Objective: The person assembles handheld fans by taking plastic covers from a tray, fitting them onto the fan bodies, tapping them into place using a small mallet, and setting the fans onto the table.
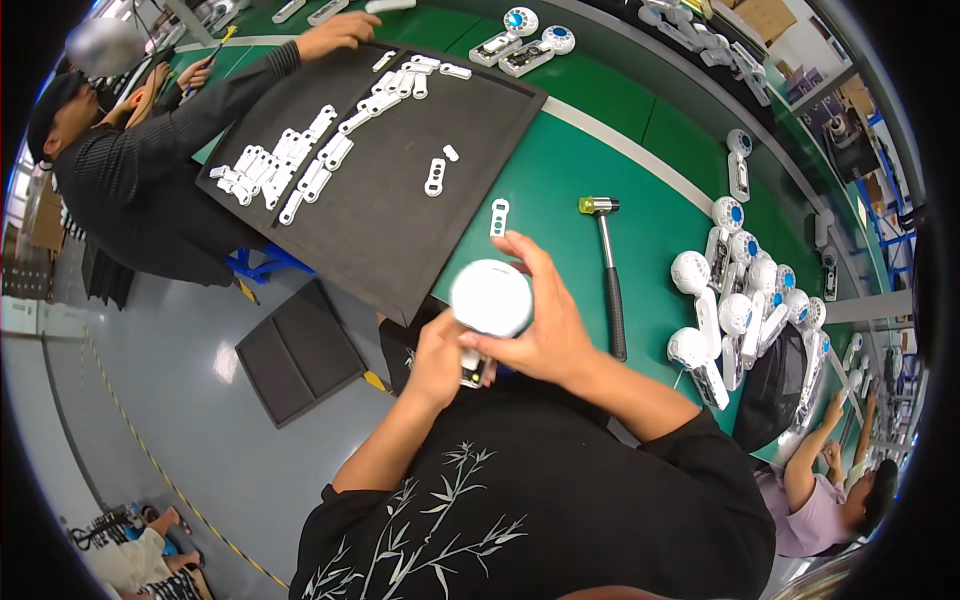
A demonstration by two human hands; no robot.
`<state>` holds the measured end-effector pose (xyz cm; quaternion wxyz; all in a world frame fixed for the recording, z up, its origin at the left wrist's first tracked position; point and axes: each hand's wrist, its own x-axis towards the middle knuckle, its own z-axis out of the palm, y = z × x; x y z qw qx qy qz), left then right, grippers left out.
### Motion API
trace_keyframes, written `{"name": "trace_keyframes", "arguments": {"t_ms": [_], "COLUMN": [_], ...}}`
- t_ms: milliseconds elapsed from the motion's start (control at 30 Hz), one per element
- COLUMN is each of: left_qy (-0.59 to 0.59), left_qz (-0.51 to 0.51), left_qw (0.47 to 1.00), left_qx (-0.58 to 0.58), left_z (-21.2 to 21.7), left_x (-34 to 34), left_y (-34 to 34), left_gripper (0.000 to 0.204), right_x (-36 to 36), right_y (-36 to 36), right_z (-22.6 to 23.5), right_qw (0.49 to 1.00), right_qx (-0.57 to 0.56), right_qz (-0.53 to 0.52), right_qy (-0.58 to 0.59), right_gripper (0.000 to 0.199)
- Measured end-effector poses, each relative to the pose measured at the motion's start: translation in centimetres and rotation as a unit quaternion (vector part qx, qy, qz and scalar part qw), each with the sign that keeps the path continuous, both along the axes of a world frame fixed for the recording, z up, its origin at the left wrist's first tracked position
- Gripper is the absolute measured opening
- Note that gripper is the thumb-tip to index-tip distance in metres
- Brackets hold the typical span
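Observation:
In front of my chest I hold a white device with a round head (pixel 491 298) and a narrow handle, which looks like a small handheld fan. My left hand (pixel 437 360) is closed round the handle, where some inner parts show at its lower end. My right hand (pixel 548 325) grips the head's right side, thumb below and fingers behind it. Just beyond my right fingertips, a white slotted cover plate (pixel 499 217) lies on the green bench (pixel 560 170). A mallet (pixel 611 270) with a yellow-and-black head and black handle rests to the right of my hands.
A black tray (pixel 390 240) with many white cover plates (pixel 300 150) stands at the left, a co-worker's arm (pixel 250 85) reaching over it. Similar devices (pixel 740 290) are heaped at the right beside a black bag (pixel 775 390). Another black tray (pixel 300 350) is low on the left.

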<state>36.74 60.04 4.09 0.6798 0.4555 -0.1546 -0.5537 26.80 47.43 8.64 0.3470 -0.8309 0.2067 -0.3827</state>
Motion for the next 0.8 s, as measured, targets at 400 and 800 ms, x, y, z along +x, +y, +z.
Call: {"name": "trace_keyframes", "arguments": {"t_ms": [400,800], "left_qy": [0.014,-0.013], "left_qz": [0.071,0.112], "left_qw": [0.99,0.985], "left_qx": [-0.119,-0.131], "left_z": [3.3,3.2], "left_x": [0.3,1.6], "left_y": [-0.8,-0.8], "left_gripper": [0.053,0.059], "right_x": [-4.3,-3.6], "right_y": [-10.5,-9.5], "right_z": [-5.8,-1.7], "right_qw": [0.918,0.945], "right_qx": [-0.046,0.103], "right_qz": [-0.209,-0.045], "right_qy": [0.333,0.307], "right_gripper": [0.041,0.032]}}
